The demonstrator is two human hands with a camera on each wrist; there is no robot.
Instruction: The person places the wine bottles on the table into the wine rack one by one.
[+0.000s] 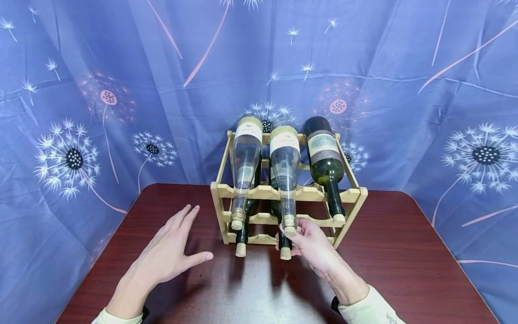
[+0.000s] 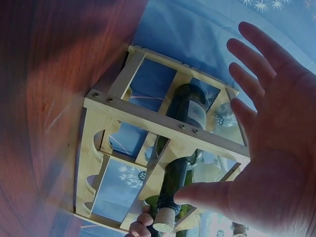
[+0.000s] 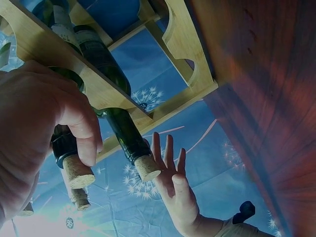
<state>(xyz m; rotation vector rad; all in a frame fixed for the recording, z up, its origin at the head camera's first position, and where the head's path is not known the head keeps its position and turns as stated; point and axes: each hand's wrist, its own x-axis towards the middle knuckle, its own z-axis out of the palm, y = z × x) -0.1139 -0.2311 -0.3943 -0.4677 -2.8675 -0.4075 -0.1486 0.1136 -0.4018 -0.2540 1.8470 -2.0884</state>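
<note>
My right hand grips the neck of a dark green wine bottle lying in the middle tier of a wooden wine rack. In the right wrist view, my thumb and fingers curl round that neck, just behind its cork. Directly above lies a clear wine bottle in the top tier. My left hand is held left of the rack, fingers straight and thumb spread, touching nothing. Nearest to it is another dark green bottle, corked and lying in the middle tier.
On the top tier, a second clear bottle lies at the left and a labelled dark bottle at the right, both corked. The rack stands on a dark red wooden table, before a blue dandelion-print curtain.
</note>
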